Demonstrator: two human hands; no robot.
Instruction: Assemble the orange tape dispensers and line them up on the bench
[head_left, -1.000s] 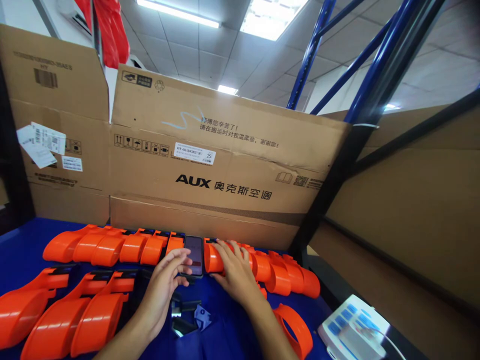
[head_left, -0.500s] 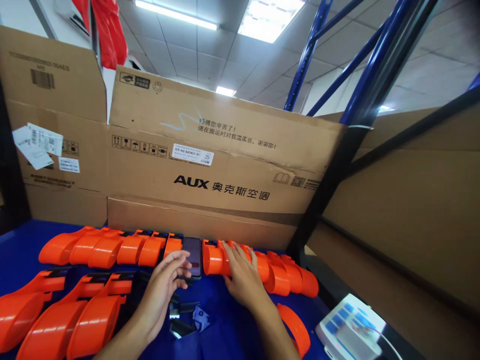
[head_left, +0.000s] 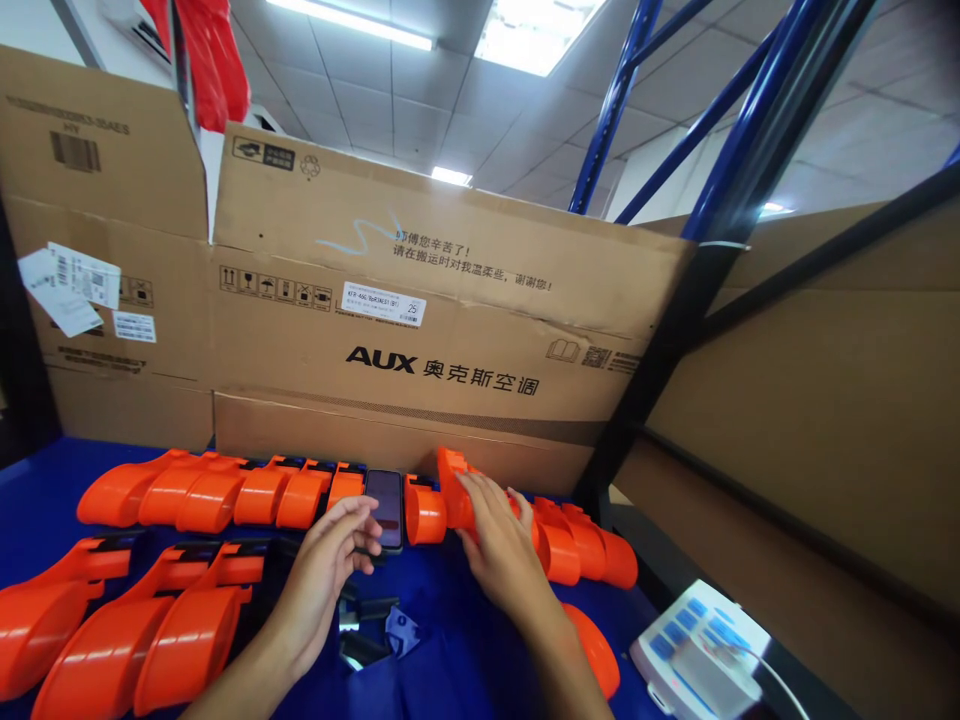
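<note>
My right hand (head_left: 495, 535) is closed over an orange curved plastic part (head_left: 453, 480) in the right half of the back row. That part stands tilted up above its neighbours, and my palm and fingers hide much of it. Just left of it is another orange part (head_left: 425, 512). My left hand (head_left: 334, 545) hovers in front of a dark smartphone (head_left: 385, 510). Its fingers are loosely bent and apart, with nothing in them. Several like orange parts (head_left: 262, 497) with dark ends line up to the left of the phone.
Larger orange parts (head_left: 187, 640) lie at the front left. Small dark pieces (head_left: 367, 640) and a blue piece (head_left: 403, 632) rest on the blue surface (head_left: 450, 660). At right sits a white device with blue keys (head_left: 697, 650). A cardboard sheet (head_left: 420, 400) and rack post (head_left: 645, 380) stand behind.
My right hand has moved slightly right and closed on one orange part, whose back end has risen above the row. My left hand has hardly moved.
</note>
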